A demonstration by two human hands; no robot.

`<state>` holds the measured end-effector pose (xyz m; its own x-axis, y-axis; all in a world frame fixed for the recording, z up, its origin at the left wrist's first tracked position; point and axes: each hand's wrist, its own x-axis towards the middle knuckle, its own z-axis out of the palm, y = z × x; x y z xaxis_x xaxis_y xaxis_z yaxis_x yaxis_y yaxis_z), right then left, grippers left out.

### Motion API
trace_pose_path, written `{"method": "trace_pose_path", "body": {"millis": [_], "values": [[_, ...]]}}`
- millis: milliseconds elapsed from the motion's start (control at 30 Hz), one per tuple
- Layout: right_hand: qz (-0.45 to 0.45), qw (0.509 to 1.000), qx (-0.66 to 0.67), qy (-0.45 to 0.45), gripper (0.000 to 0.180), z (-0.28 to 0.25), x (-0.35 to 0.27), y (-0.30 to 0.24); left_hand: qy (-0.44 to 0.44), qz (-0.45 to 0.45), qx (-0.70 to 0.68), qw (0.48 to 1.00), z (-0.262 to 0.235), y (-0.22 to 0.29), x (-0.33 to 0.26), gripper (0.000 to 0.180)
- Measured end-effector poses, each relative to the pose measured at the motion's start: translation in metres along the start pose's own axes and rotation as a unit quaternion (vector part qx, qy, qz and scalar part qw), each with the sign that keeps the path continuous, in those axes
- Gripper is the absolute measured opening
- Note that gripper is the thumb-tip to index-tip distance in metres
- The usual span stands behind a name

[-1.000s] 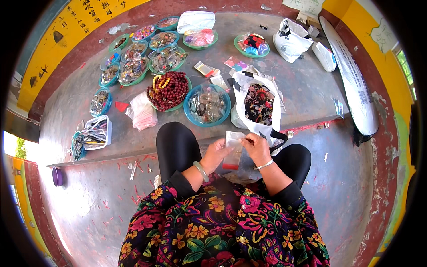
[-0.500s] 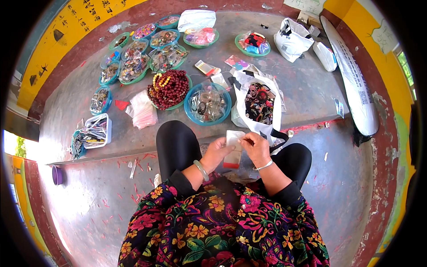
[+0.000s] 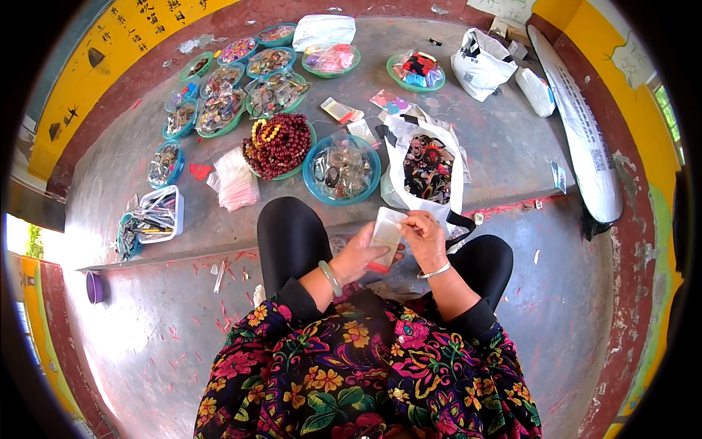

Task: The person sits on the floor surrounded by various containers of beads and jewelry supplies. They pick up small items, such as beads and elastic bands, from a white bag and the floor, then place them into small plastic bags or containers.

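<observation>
A small see-through plastic packet with a white top and a red lower end is held between my hands, above the gap between my knees. My left hand grips its lower part, with the thumb across the front. The fingers of my right hand pinch the packet's upper right edge. Just beyond stands a white bag full of dark and colourful hair ties. To its left, a blue basin holds bagged small items.
Dark red beads with a yellow strand fill a basin beside pink-edged plastic bags. Several basins of small goods stand far left, near a white tray of pens. A step edge runs before my knees. White bags stand far right.
The packet has tilted and risen slightly, its top now leaning right. My left hand has shifted lower along it, and my right hand has moved a little right with its edge.
</observation>
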<state>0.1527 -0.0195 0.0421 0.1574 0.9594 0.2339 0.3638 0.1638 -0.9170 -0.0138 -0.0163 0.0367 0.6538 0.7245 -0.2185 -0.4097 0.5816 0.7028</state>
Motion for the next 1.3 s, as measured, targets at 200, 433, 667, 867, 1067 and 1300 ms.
{"method": "trace_pose_path", "body": {"millis": [200, 433, 667, 867, 1067, 1300], "values": [[0.126, 0.989, 0.078, -0.031, 0.007, -0.001, 0.000, 0.007, -0.014, -0.004, -0.010, 1.000, -0.007, -0.003, 0.002, 0.043], [0.163, 0.976, 0.141, -0.009, 0.006, -0.003, 0.003, -0.001, -0.022, 0.006, -0.017, 1.000, -0.003, 0.001, 0.003, 0.043], [0.161, 0.971, 0.178, 0.021, 0.005, -0.009, 0.009, 0.004, -0.026, -0.025, -0.008, 0.999, -0.009, 0.000, 0.002, 0.045], [0.150, 0.971, 0.180, 0.055, 0.005, -0.015, 0.011, 0.005, -0.028, -0.034, -0.012, 0.999, -0.011, -0.001, 0.004, 0.046], [0.159, 0.942, 0.240, 0.173, 0.008, -0.039, 0.029, 0.005, -0.001, -0.009, -0.019, 1.000, -0.011, 0.001, -0.001, 0.041], [0.226, 0.913, 0.297, 0.164, 0.011, -0.049, 0.033, 0.013, 0.321, 0.019, -0.017, 0.947, -0.050, -0.003, 0.035, 0.029]]}}
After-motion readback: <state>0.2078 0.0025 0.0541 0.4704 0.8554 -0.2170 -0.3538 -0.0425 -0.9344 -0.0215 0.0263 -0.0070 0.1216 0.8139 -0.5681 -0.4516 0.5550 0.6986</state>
